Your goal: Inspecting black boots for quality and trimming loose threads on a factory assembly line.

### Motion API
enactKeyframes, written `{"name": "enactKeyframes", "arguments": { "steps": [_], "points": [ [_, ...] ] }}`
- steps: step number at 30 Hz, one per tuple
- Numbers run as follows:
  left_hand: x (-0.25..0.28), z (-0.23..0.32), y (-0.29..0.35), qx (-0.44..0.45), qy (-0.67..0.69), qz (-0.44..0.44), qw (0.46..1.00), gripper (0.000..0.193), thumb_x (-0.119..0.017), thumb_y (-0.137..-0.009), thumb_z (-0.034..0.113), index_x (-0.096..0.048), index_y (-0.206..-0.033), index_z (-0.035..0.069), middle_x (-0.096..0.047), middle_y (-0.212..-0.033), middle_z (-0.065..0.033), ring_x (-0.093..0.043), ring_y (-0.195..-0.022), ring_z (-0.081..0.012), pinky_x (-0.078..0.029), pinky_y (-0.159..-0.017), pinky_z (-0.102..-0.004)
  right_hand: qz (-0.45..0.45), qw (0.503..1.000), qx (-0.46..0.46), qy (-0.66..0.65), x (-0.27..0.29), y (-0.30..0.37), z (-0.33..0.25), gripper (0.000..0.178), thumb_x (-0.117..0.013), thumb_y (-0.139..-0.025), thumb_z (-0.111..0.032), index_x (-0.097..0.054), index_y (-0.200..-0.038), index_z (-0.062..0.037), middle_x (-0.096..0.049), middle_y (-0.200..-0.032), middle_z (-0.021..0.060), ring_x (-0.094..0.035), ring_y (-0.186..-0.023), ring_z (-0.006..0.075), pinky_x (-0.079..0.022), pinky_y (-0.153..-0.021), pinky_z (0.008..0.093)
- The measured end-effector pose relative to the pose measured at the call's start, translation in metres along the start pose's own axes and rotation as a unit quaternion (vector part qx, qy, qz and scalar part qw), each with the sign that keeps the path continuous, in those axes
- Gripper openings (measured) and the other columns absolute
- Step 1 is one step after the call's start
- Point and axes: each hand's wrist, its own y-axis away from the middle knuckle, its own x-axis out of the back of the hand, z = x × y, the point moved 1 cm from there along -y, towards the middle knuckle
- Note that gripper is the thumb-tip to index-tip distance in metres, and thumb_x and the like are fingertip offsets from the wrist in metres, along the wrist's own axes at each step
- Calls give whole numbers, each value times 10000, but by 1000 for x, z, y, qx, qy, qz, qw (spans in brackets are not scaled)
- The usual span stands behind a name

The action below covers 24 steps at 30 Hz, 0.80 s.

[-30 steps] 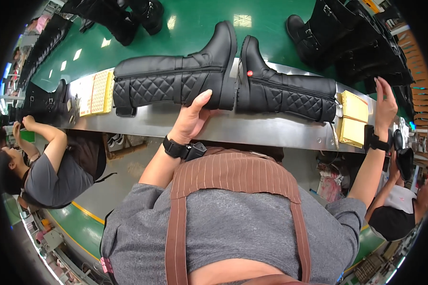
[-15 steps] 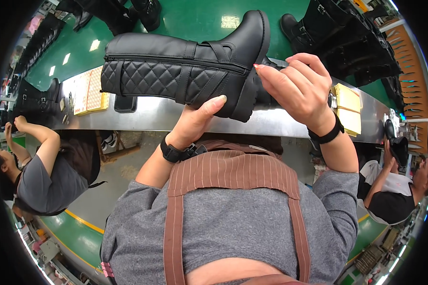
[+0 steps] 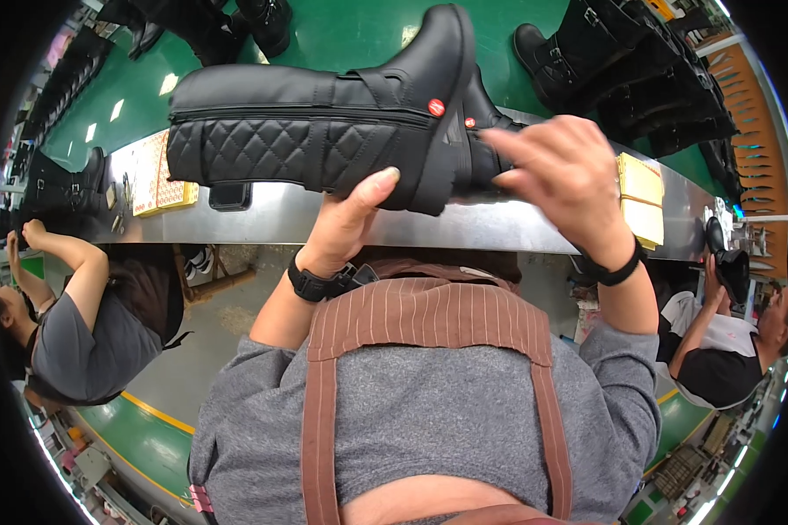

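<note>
Your left hand (image 3: 350, 223) grips the boot (image 3: 276, 136) near one end, over the bench (image 3: 517, 233); off-balance, it could twist into the second boot (image 3: 482, 163). Right hand (image 3: 566, 171) is blurred: can't tell its grip.

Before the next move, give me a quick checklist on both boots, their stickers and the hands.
1. Left hand gripping the front boot, thumb on its side near the heel: ok.
2. Round red sticker on the front boot: ok, close to the sole.
3. Smaller-looking red sticker showing on the rear boot: ok.
4. Right hand free of any sticker: cannot tell, fingers motion-blurred.
5. Right hand clear of the rear boot: cannot tell, they overlap in this view.
6. Sheet with red markings on the metal table: ok, at the left.
</note>
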Motion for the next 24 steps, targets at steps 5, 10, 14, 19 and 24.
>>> {"name": "enactKeyframes", "arguments": {
  "steps": [5, 10, 14, 19, 24],
  "points": [
    [39, 12, -16, -1, -99, 66, 993, 330, -669, -875, 91, -610, -1191, 21, -632, -1139, -56, -594, -1025, -150, -468, -934, -308, -8, 905, -396, 155, 2, 102, 87, 434, -570, -937, -327, -519, -1333, -156, -664, -909, 131, -622, -803, 302, -486, -743, 410],
    [50, 9, -20, -137, -333, 104, 927, 281, -703, -859, 113, -650, -1109, -3, -667, -1065, -58, -614, -960, -147, -476, -875, -294, -101, 827, -548, -71, -28, 178, 132, 499, -517, -970, -373, -417, -1427, -201, -626, -772, 134, -608, -725, 214, -474, -721, 328],
    [49, 1, -4, -147, -382, 162, 898, 323, -747, -822, 146, -654, -1087, -12, -668, -1067, -89, -616, -972, -186, -475, -880, -313, 27, 822, -512, -248, -12, 168, 125, 577, -665, -889, -132, -432, -1417, -118, -499, -820, -38, -430, -702, 67, -380, -659, 200],
    [41, -10, 2, -112, -696, 115, 700, 729, -784, -759, 338, -478, -1317, -17, -592, -1145, -186, -623, -986, -320, -505, -830, -357, 89, 837, -375, -389, 72, 38, 31, 741, -676, -806, -172, -343, -1456, -39, -578, -1190, 105, -536, -1118, 167, -369, -1016, 312],
    [-5, -7, -1, -126, -752, 65, 644, 1061, -779, -689, 338, -173, -1474, -37, -496, -957, -173, -561, -819, -312, -510, -600, -383, -32, 980, -106, -165, 81, -59, -26, 815, -842, -628, -325, -510, -1311, -29, -601, -1230, 152, -594, -1106, 302, -442, -958, 360]
  ]
}}
